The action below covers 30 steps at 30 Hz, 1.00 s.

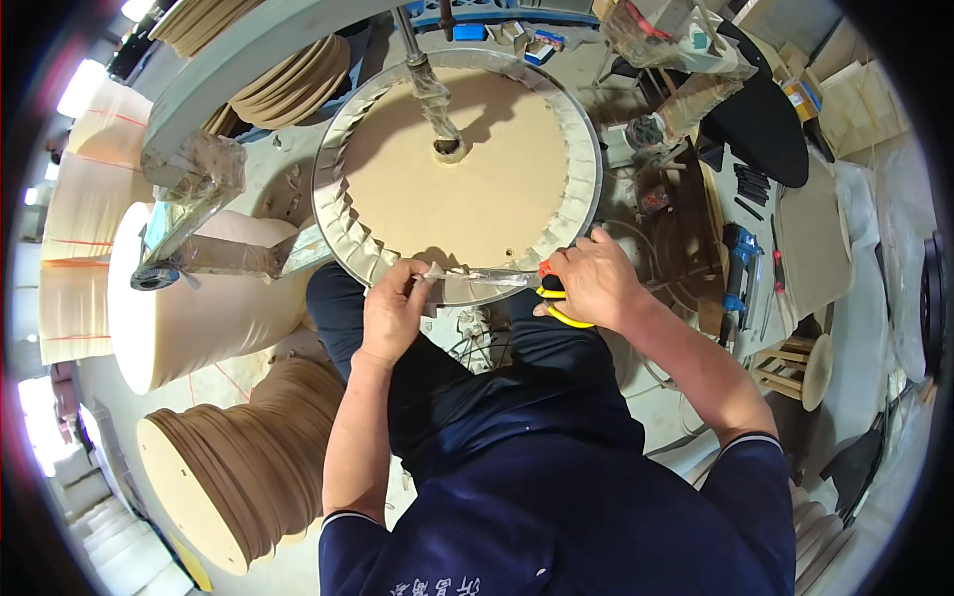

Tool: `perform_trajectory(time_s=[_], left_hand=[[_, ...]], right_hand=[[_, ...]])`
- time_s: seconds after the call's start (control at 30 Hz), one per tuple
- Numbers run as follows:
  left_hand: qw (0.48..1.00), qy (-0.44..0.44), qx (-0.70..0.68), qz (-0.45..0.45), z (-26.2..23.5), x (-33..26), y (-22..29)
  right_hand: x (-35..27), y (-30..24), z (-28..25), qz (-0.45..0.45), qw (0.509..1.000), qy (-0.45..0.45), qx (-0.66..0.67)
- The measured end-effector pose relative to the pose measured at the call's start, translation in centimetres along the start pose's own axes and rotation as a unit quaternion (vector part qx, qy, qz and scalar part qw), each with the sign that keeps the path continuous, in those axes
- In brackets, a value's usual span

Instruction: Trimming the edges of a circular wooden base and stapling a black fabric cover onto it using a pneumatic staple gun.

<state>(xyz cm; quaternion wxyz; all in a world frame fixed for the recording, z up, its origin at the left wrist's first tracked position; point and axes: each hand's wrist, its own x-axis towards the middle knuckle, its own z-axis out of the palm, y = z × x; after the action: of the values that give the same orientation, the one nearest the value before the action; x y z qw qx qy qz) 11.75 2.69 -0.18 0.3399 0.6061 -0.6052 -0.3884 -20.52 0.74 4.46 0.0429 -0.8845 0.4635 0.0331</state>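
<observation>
In front of me lies a round tan board [388, 189] with a pleated ring of cream fabric [578, 149] folded over its edge, inside a metal rim [599, 179]. My left hand [394, 310] pinches a bit of this fabric at the near edge. My right hand [601, 281] is closed round scissors [567, 316] with yellow-edged handles. Their blades point left across the near rim toward my left fingers. A red-orange part shows by my right thumb or finger; whether it belongs to the scissors is unclear. A metal rod [430, 94] wrapped in clear film comes down onto the board's middle.
Stacked brown discs [238, 447] and a large cream fabric roll [209, 298] stand at left. A film-wrapped machine arm [229, 74] crosses the upper left. At right, a bench holds a blue tool [738, 266], a red-handled screwdriver [778, 268] and black strips [749, 184].
</observation>
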Motion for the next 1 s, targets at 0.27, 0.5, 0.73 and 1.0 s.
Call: perform_trajectory(time_s=[0.27,0.5,0.73,1.0], left_hand=[[0.975,-0.112,-0.178,-0.065,-1.6,1.0,-1.4],[0.933,-0.064,-0.348,-0.066,-1.7,1.1,-3.0],[0.839,-0.019,-0.541,-0.065,-1.5,0.3,-3.3],[0.759,0.031,-0.649,-0.049,-1.0,0.4,-4.2]], right_hand=[[1.9,-1.0,0.4,-0.024,1.000,-0.018,-0.010],[2.2,-0.5,2.4,-0.051,0.998,-0.006,-0.039],[2.5,-1.9,1.3,-0.046,0.998,0.025,-0.032],[3.1,-2.0,1.7,-0.052,0.998,-0.012,0.019]])
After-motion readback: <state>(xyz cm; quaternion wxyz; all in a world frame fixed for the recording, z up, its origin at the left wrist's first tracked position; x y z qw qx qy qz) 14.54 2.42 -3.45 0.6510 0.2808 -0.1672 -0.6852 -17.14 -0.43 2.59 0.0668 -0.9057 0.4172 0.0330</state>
